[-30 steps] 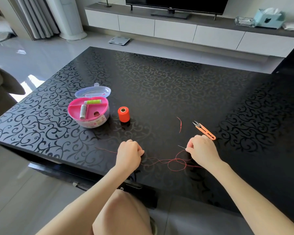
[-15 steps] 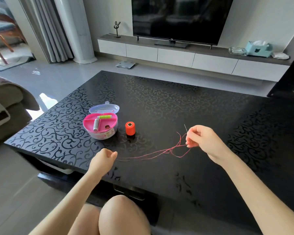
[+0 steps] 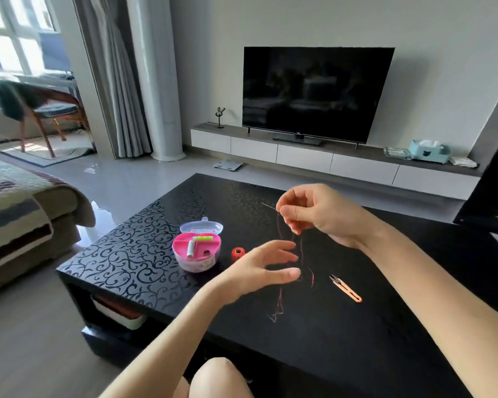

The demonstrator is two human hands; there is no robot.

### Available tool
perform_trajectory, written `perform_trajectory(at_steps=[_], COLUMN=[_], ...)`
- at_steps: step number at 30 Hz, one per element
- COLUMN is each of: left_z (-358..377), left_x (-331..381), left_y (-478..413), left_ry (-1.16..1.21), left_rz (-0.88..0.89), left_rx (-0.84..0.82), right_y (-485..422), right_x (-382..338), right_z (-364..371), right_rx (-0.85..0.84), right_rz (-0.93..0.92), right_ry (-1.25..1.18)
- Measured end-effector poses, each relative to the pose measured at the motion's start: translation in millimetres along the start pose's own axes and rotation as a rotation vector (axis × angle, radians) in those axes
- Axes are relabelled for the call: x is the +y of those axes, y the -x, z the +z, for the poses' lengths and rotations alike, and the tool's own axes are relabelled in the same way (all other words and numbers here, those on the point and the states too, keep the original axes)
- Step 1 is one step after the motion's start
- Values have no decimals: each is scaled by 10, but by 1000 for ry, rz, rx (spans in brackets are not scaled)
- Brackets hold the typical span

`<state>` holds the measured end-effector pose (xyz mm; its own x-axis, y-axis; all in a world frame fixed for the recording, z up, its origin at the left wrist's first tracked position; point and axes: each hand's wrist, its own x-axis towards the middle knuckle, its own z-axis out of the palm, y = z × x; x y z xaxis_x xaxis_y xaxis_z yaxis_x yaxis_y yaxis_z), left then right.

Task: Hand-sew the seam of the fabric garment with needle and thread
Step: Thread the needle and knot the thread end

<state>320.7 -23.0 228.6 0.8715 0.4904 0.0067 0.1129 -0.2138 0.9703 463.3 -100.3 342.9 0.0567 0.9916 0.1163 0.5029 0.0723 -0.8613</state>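
Black table, right hand pinching needle

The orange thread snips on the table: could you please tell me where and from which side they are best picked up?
Probably pinch the orange thread snips across the orange handle, from above, coming from the near right: they lie flat, the dark blades point far-left, and the loose thread lies on their left.
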Motion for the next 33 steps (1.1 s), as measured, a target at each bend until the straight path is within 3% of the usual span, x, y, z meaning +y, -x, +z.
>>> perform_trajectory(at_steps=[4, 13, 15, 17, 21, 24, 29, 33], left_z=[-26, -702, -790, -894, -1073, -1161, -1303, -1324], left_x=[-122, -369, -394, -445, -624, -749, -1003, -1074], left_y=[122, 771, 906, 1065, 1355, 1545, 1907, 2146], left_ry=[224, 686, 660, 556, 363, 315, 320, 299], left_rz=[43, 146, 117, 50, -87, -151, -251, -336], left_rx=[35, 464, 539, 597, 679, 689, 756, 804], right_y=[-61, -125, -157, -183, -225, -297, -422, -465], right_x=[-215, 79, 173, 186, 122, 182, 397, 533], right_z=[-112, -241, -202, -196, -291, -371, -404, -477], right_rx=[33, 290, 379, 489, 559, 547, 533, 717], right_rz=[-16, 13, 27, 59, 127, 177, 216, 182], right_ry=[-141, -34, 9, -122, -882, -1229, -1209, -1151])
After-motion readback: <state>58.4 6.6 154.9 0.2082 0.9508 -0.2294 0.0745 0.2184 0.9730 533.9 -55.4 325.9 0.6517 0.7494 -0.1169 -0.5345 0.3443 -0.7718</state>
